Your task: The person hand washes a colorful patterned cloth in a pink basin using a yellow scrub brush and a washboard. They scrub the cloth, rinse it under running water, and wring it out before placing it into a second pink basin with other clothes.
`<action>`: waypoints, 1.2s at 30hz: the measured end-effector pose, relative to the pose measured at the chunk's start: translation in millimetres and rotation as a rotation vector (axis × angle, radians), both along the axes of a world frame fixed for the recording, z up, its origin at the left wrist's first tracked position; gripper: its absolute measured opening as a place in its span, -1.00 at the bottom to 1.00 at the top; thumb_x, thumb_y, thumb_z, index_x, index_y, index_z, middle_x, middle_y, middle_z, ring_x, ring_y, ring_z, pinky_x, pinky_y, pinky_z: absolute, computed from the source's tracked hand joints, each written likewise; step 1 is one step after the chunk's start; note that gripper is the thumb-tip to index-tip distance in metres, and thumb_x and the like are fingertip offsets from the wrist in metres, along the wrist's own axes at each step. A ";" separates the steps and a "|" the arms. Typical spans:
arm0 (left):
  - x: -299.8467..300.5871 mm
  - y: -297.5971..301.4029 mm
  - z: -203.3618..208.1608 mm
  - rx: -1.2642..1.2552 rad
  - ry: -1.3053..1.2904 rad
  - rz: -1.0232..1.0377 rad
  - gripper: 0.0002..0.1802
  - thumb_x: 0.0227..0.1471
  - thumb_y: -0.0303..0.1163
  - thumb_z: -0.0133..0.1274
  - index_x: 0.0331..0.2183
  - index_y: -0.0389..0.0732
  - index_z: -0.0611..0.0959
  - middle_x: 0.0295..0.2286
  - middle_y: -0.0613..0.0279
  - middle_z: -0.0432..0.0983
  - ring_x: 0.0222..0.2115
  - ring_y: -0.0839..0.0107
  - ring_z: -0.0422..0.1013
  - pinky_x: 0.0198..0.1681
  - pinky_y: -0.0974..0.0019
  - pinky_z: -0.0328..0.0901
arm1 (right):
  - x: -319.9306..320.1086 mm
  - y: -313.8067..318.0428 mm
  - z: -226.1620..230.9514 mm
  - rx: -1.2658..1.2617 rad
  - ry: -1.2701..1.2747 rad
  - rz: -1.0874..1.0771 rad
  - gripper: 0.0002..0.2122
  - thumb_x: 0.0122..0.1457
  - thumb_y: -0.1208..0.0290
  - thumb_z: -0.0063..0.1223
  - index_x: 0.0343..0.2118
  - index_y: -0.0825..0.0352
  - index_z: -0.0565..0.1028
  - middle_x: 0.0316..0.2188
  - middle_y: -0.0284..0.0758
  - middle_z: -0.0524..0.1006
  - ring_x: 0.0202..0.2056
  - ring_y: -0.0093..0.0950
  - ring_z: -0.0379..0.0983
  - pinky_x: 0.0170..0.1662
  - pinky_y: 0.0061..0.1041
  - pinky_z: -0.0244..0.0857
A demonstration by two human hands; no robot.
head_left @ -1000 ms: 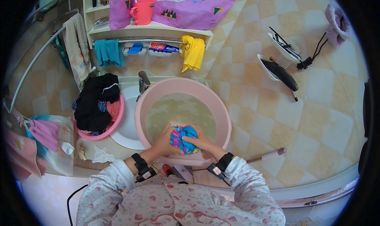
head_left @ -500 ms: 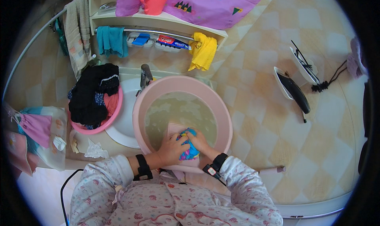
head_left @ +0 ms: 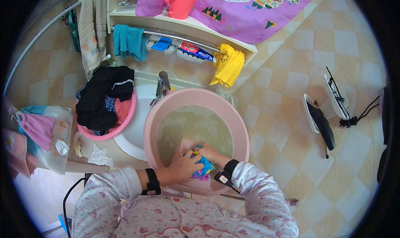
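Observation:
A crumpled blue cloth (head_left: 205,168) with pink and yellow patches is bunched at the near side of a large pale pink basin (head_left: 243,140). My left hand (head_left: 183,168) presses on the cloth from the left, fingers curled over it. From the right, my right hand (head_left: 211,155) grips its upper part, the fingertips partly hidden. Beneath the cloth slants a pink ridged washboard (head_left: 187,145), its lower part covered by my hands. Cloudy water (head_left: 198,123) fills the basin behind them.
Left of the basin are a white sink (head_left: 132,142), a faucet (head_left: 162,86) and a bright pink tub (head_left: 134,108) heaped with dark clothes (head_left: 100,98). A yellow cloth (head_left: 228,65) hangs from a rail below the shelf. White holders (head_left: 309,111) are on the right-hand wall.
The whole view has shifted, so most things sit lower and farther right. Both hands stay on the cloth, which is bunched a little differently, with less blue showing above the fingers.

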State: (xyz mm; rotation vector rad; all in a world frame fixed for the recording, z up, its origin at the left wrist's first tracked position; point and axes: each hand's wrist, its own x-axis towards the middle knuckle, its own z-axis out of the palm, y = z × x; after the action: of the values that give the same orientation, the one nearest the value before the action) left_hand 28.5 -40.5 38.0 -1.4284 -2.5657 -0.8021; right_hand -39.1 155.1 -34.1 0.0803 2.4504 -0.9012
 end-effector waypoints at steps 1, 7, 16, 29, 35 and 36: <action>-0.1 0.3 0.9 0.017 -0.014 0.006 -0.54 -0.47 -0.22 0.26 -0.39 -0.02 0.48 -0.27 0.20 0.28 -0.20 0.05 0.18 -0.16 0.02 0.17 | -1.9 2.5 -5.9 -0.013 -0.004 0.000 -0.56 -0.03 0.07 0.00 -0.44 0.49 0.53 -0.50 -0.01 0.52 -0.44 -0.20 0.49 -0.34 -0.29 0.32; -5.5 -0.2 1.7 0.042 -0.034 -0.014 -0.42 -0.47 -0.23 0.28 -0.29 -0.13 0.45 -0.20 0.10 0.26 -0.14 0.02 0.18 -0.09 0.06 0.16 | 2.5 9.0 -13.4 -0.333 0.018 -0.089 -0.63 0.02 0.15 -0.02 -0.27 0.37 0.51 -0.36 -0.10 0.52 -0.32 -0.33 0.46 -0.26 -0.35 0.31; -11.7 -30.8 -8.5 0.407 -0.614 0.087 -0.16 -0.36 -0.21 0.30 0.00 -0.18 0.32 -0.05 0.07 0.24 -0.01 0.07 0.12 0.11 0.15 -0.01 | 78.2 18.8 91.3 -0.623 -0.250 -0.337 -0.39 0.01 0.06 0.09 0.10 0.23 0.22 -0.04 -0.22 0.36 -0.04 -0.40 0.30 0.03 -0.40 0.18; -9.7 -22.7 -1.1 0.236 -0.183 -0.032 -0.22 -0.58 -0.36 0.35 -0.16 -0.12 0.39 -0.07 -0.09 0.13 -0.03 -0.08 0.13 -0.01 0.03 0.15 | 107.6 -7.9 79.0 -0.387 0.582 -0.106 -0.26 -0.21 0.12 0.34 0.02 0.37 0.23 0.01 -0.10 0.17 0.05 -0.31 0.15 0.07 -0.38 0.10; -0.2 -32.5 19.2 0.023 -0.205 -0.022 -0.06 -0.75 -0.26 0.39 -0.13 -0.08 0.37 -0.01 -0.19 0.05 -0.05 -0.27 0.11 -0.05 0.00 0.20 | 108.9 -4.6 66.6 -0.175 0.579 0.015 -0.42 -0.02 0.11 0.15 0.01 0.30 0.24 -0.02 -0.05 0.20 0.04 -0.17 0.15 0.09 -0.35 0.05; 1.3 -30.9 21.6 0.000 -0.212 -0.019 -0.03 -0.76 -0.25 0.40 -0.12 -0.07 0.36 -0.01 -0.20 0.05 -0.06 -0.27 0.13 -0.07 -0.01 0.22 | 105.3 -5.4 64.8 -0.162 0.585 -0.010 -0.47 0.00 0.09 0.10 -0.02 0.28 0.29 -0.03 -0.01 0.21 0.03 -0.13 0.18 0.07 -0.33 0.09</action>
State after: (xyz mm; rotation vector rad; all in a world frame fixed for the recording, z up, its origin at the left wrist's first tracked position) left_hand 29.8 -71.4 59.6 -1.4413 -2.7063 -1.0070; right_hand 66.3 149.7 30.7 -0.2653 2.8871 -1.2641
